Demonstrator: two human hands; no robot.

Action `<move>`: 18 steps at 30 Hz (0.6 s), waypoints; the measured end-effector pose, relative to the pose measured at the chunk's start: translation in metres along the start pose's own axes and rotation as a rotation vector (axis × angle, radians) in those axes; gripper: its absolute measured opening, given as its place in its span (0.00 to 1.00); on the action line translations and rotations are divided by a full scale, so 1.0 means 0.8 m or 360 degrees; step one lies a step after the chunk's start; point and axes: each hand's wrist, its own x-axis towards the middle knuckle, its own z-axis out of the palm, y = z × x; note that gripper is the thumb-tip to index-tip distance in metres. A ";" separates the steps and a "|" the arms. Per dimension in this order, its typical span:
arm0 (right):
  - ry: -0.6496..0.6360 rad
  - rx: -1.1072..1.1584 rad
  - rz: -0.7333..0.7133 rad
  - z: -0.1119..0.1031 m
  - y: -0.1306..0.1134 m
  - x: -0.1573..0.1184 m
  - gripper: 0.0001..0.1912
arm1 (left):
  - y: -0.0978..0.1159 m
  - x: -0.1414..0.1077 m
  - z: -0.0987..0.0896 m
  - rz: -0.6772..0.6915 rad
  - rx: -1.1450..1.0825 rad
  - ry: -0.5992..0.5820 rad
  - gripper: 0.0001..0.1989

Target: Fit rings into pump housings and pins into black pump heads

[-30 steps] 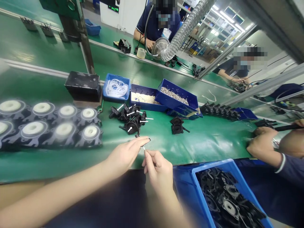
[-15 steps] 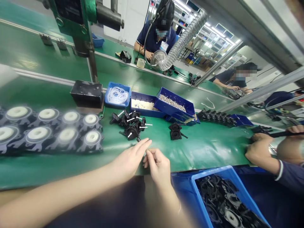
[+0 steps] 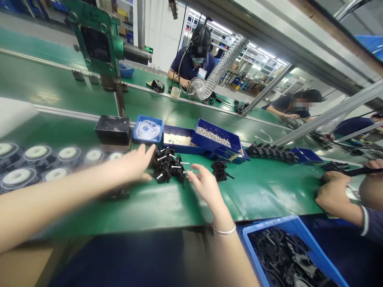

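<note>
A pile of black plastic parts with white pins lies on the green work surface between my two hands. My left hand reaches in at the pile's left side, fingers spread, thumb apart, with the fingertips against or just beside the parts. On the right, my right hand has its fingers and thumb apart near a white pin that sticks out of the pile; whether they touch it I cannot tell. Two round black parts lie a little to the right of that hand.
Behind the pile stand a blue tray of white tubing rings and blue bins of pale bits and metal pins. Black housings with white discs line the left. A crate of black parts is lower right, beside a co-worker's hands.
My hands were close together in front of the pile. Now they have parted and moved forward to either side of it. The view has shifted slightly.
</note>
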 end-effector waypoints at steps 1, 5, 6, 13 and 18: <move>0.0006 0.0015 0.0017 -0.013 -0.001 0.005 0.19 | -0.004 0.008 -0.004 -0.0007 -0.0011 -0.0093 0.57; 0.0281 0.0021 0.0069 -0.093 0.007 0.026 0.19 | 0.002 0.023 -0.002 0.0074 -0.0062 -0.0156 0.52; 0.0381 -0.0010 0.0087 -0.115 0.012 0.032 0.18 | 0.006 0.024 0.001 0.0102 -0.0060 -0.0140 0.51; 0.0689 -0.0446 0.0467 -0.232 0.092 0.100 0.14 | 0.010 0.021 0.016 0.0389 -0.0262 -0.0099 0.50; 0.0387 -0.0659 0.0583 -0.245 0.165 0.163 0.09 | 0.000 0.038 -0.018 0.0512 -0.0303 -0.0042 0.43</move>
